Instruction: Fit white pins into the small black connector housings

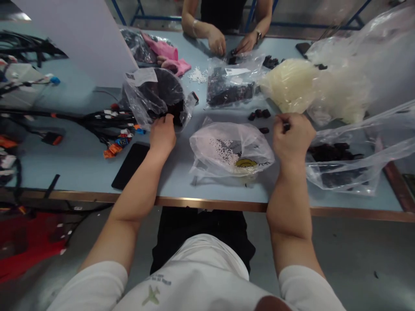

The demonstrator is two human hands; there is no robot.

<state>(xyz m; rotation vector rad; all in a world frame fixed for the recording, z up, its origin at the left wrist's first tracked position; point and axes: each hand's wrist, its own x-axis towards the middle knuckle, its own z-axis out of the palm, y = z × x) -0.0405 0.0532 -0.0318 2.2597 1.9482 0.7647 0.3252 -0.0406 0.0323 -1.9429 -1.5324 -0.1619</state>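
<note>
My left hand (163, 134) is at the mouth of a clear plastic bag (139, 97) of black parts. Its fingers are curled together, and the fingertips are hidden against the bag and the dark pieces. My right hand (294, 134) is closed, knuckles up, around a small black plastic part (286, 126) that shows between the fingers. Between my hands lies an open clear bag (202, 149) with many tiny white pieces (223, 151) inside. Several small black connector housings (258, 114) lie on the table just left of my right hand.
Across the table, a co-worker's hands (216, 41) handle black parts. A sealed bag of black parts (230, 88), a yellowish bag (290, 84) and an open bag of black parts (337, 166) surround the work area. Wire harnesses (94, 119) and a black phone-like slab (131, 166) lie left.
</note>
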